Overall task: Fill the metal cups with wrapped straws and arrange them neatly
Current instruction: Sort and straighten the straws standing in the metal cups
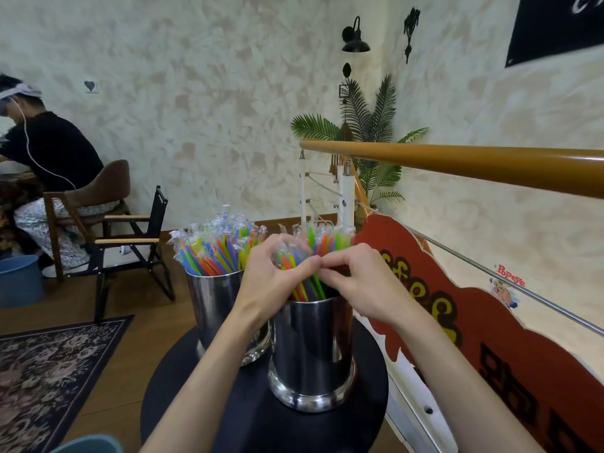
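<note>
1. Plainly, two metal cups stand close together on the round dark bench (261,420), and both already hold wrapped straws
2. The far cup (214,308) looks well filled: its wrapped straws (215,246) fan out thickly above the rim, blue, orange, green and yellow in clear sleeves, though they splay rather than stand straight
3. The near cup (312,351) is the one in hand. A bundle of straws (295,266) leans into its mouth, and more straws (327,238) rise at its back edge; part of the opening still shows dark, so I judge this cup only partly filled
4. The left hand (274,273) curls its fingers round the upper part of the bundle, the crinkled wrapper ends poking out above the grip
5. The right hand (354,282) has its fingers bent and pinched together at the bundle just beside the left hand's thumb; whether it pinches one straw or only the wrappers I cannot tell
6. Judged from this, filling is far along: one cup seems done, and the second is taking its load
7. What is left, as I read it, is to let the bundle settle, then even out the tops in both cups
8. No loose straws show on the bench, so I cannot say whether more remain
</note>
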Available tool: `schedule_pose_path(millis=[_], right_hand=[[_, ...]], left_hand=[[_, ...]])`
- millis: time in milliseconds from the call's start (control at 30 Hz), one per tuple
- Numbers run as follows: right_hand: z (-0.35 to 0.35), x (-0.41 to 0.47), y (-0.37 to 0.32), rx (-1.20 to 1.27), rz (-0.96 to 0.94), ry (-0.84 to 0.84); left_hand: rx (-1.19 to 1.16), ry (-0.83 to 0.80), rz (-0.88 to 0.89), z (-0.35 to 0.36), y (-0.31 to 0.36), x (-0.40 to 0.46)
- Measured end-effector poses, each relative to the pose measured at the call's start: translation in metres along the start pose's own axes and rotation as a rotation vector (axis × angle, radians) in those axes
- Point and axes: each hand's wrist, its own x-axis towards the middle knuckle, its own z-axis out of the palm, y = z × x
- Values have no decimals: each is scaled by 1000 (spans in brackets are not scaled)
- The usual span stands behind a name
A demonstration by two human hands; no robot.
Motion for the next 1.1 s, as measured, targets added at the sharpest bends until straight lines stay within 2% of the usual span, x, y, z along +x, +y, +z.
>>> schedule_pose_path(millis=[67, 133, 300, 467, 633, 833, 1100], right_hand=[[-9, -2, 2, 153, 32, -44], [-17, -3, 4, 223, 65, -12], [-33, -3, 22, 80, 225, 259], [-14, 2, 30, 30, 286, 174], [-2, 11, 37, 164, 280, 319], [4, 15, 42, 244, 281, 336], [8, 17, 36, 281, 265, 240]], left_hand=[[-11, 35, -30, 1, -1, 3], [-13, 55, -50, 1, -3, 4], [21, 64, -40, 0, -4, 3], [32, 73, -28, 1, -4, 3], [4, 71, -31, 0, -4, 1], [-16, 83, -24, 3, -6, 2], [-30, 81, -1, 3, -7, 2]])
